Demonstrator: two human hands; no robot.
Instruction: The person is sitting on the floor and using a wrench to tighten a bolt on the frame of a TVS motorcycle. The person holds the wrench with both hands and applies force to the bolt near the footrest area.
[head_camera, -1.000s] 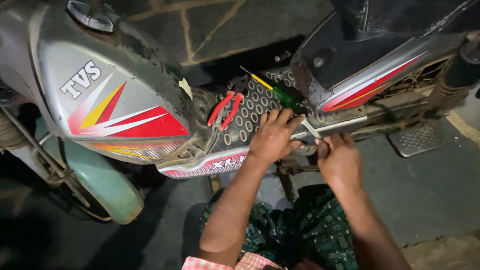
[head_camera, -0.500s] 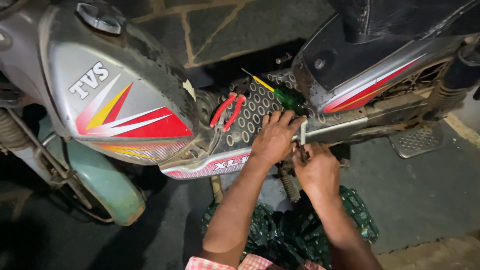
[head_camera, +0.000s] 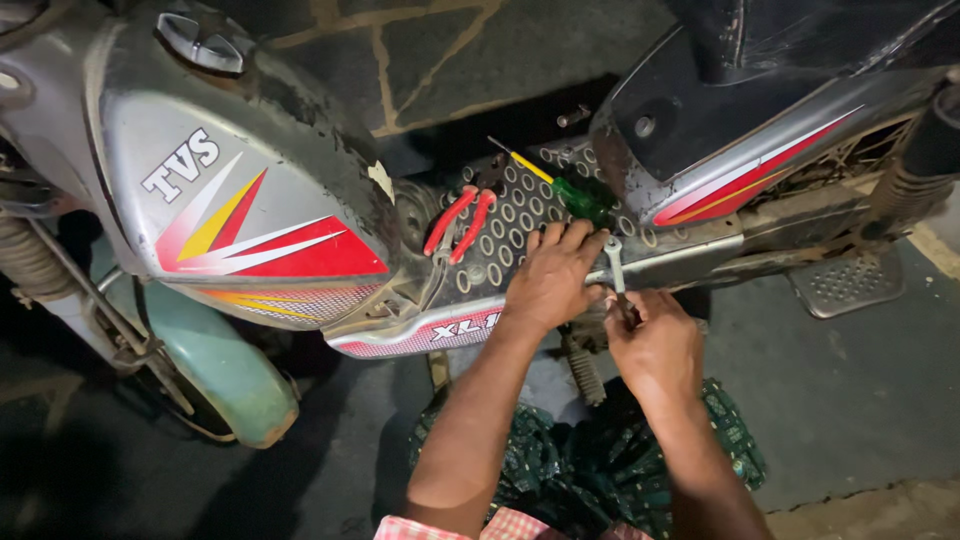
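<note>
The left hand (head_camera: 552, 280) lies open, palm down, on the moped's perforated footboard (head_camera: 500, 225), beside red-handled pliers (head_camera: 458, 220) and a green-handled screwdriver (head_camera: 572, 192). The right hand (head_camera: 655, 345) grips a small wrench (head_camera: 615, 268) upright at the footboard's near edge, above open floor (head_camera: 850, 400).

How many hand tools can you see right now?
3: red-handled pliers and a green-handled screwdriver lying on the perforated footboard, and a metal spanner in the right hand. Others may be hidden.
</note>
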